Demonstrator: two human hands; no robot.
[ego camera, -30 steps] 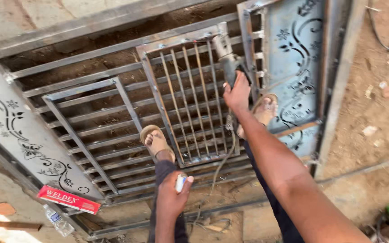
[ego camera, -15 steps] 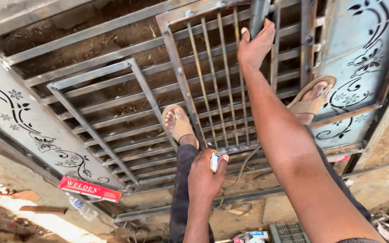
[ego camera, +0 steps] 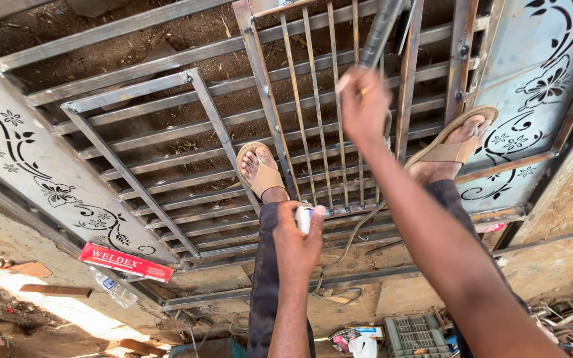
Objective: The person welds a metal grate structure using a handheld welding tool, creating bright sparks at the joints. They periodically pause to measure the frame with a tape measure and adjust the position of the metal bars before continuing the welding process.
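My right hand [ego camera: 364, 109] is closed around the grey handle of a power tool [ego camera: 381, 30] held over the thin vertical bars of a steel gate frame [ego camera: 187, 86] lying flat on the ground. The tool's head is cut off by the top edge. My left hand [ego camera: 298, 242] is lower and nearer to me, and grips a small white object [ego camera: 304, 217]. Both my feet wear tan sandals and stand on the frame: the left foot [ego camera: 260, 172] on the crossbars, the right foot [ego camera: 452, 142] beside the decorated panel.
Sheet panels with black floral cut-outs flank the frame at left [ego camera: 28, 172] and right [ego camera: 538, 86]. A flat red box [ego camera: 126, 262] and a clear plastic bottle [ego camera: 115, 290] lie at the lower left. A cable [ego camera: 346, 252] trails under the bars. Scrap and a grey crate [ego camera: 416, 331] sit below.
The view has swung and closed in on the barred section. My right hand keeps its hold on the tool, and my left hand still grips the white object, now a little higher.
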